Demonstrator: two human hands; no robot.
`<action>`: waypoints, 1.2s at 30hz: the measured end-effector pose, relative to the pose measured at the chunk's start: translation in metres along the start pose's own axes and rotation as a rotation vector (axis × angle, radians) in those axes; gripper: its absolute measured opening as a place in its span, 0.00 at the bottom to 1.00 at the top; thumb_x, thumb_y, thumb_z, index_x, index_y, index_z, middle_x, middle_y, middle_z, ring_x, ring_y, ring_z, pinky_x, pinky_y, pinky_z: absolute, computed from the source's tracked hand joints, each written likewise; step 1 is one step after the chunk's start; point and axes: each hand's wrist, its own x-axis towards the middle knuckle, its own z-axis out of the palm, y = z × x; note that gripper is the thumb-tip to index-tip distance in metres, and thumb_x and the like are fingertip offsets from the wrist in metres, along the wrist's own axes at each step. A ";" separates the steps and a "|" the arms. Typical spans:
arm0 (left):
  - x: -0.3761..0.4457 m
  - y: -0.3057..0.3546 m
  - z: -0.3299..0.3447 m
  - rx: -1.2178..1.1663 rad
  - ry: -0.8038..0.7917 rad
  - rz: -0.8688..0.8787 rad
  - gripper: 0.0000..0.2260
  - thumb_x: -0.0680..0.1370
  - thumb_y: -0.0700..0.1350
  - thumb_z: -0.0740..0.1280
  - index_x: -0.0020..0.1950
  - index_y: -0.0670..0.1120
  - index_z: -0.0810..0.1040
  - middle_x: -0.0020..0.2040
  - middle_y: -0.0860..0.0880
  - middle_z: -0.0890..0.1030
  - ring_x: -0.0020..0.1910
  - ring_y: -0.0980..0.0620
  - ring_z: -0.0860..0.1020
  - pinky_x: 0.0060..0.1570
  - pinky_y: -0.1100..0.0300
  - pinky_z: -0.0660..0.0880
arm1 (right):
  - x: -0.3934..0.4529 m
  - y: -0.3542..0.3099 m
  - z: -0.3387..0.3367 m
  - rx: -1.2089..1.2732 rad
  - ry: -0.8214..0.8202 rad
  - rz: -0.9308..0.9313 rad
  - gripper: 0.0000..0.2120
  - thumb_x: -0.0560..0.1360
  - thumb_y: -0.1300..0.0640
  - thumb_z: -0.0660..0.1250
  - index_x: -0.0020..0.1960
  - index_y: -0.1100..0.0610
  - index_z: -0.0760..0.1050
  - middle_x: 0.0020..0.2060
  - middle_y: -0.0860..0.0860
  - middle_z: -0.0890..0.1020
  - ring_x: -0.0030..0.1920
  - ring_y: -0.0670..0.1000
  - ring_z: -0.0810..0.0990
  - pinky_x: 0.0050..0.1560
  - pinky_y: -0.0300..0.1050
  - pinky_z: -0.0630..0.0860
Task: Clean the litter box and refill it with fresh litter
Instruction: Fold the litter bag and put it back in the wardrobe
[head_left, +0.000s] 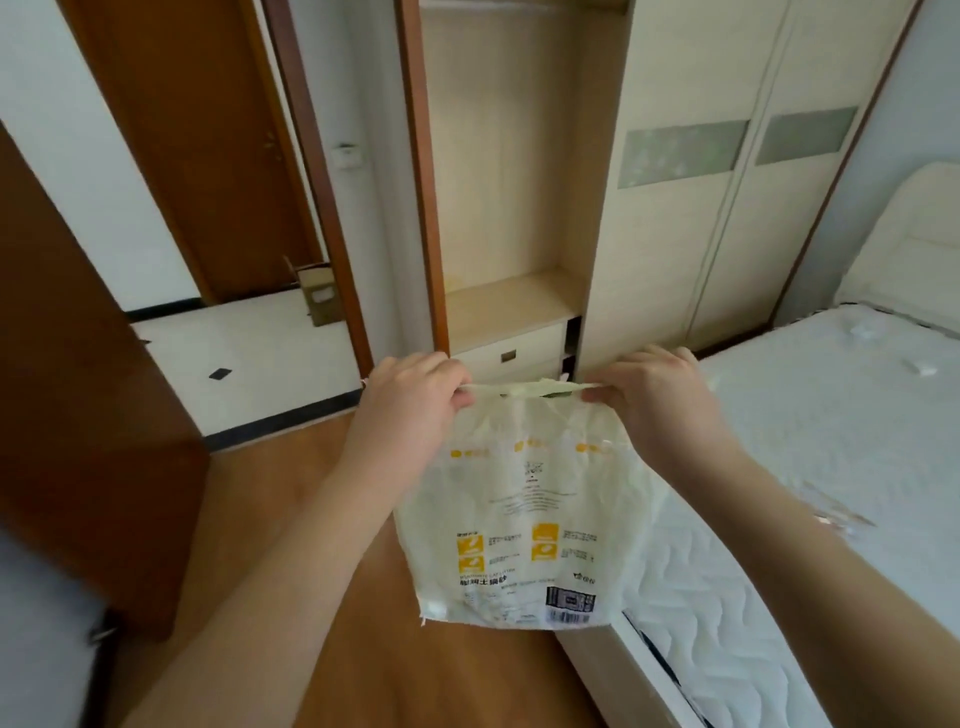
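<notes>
A pale cream litter bag (524, 509) with yellow icons and a barcode hangs in the air in front of me, above the wooden floor. My left hand (410, 400) pinches the bag's top left corner. My right hand (649, 395) pinches the top right corner, so the top edge is stretched between them. The bag looks limp and flat. No litter box is in view.
A bare white mattress (831, 441) on a bed fills the right side. An open light-wood wardrobe (509, 218) with drawers stands straight ahead. A brown door (78, 364) stands at the left, and a cardboard box (317, 296) sits on the white tiled floor beyond the doorway.
</notes>
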 end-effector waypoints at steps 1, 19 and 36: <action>0.006 -0.007 0.007 0.010 -0.027 -0.035 0.04 0.74 0.45 0.72 0.41 0.45 0.80 0.37 0.50 0.79 0.39 0.47 0.78 0.40 0.56 0.66 | 0.011 0.004 0.010 0.022 -0.019 -0.012 0.03 0.71 0.55 0.73 0.42 0.54 0.84 0.34 0.49 0.83 0.39 0.56 0.79 0.42 0.45 0.60; 0.132 -0.139 0.102 0.109 -0.186 -0.245 0.08 0.80 0.50 0.64 0.51 0.49 0.80 0.45 0.54 0.79 0.45 0.52 0.76 0.48 0.55 0.69 | 0.193 0.059 0.146 0.128 -0.160 -0.091 0.10 0.77 0.52 0.66 0.51 0.55 0.83 0.41 0.52 0.83 0.48 0.56 0.78 0.46 0.46 0.66; 0.233 -0.322 0.184 0.007 -0.233 -0.106 0.08 0.81 0.50 0.62 0.52 0.48 0.78 0.47 0.53 0.78 0.47 0.53 0.74 0.46 0.58 0.62 | 0.344 0.042 0.276 0.057 -0.269 0.083 0.12 0.78 0.52 0.65 0.46 0.59 0.83 0.38 0.54 0.82 0.43 0.55 0.77 0.41 0.45 0.66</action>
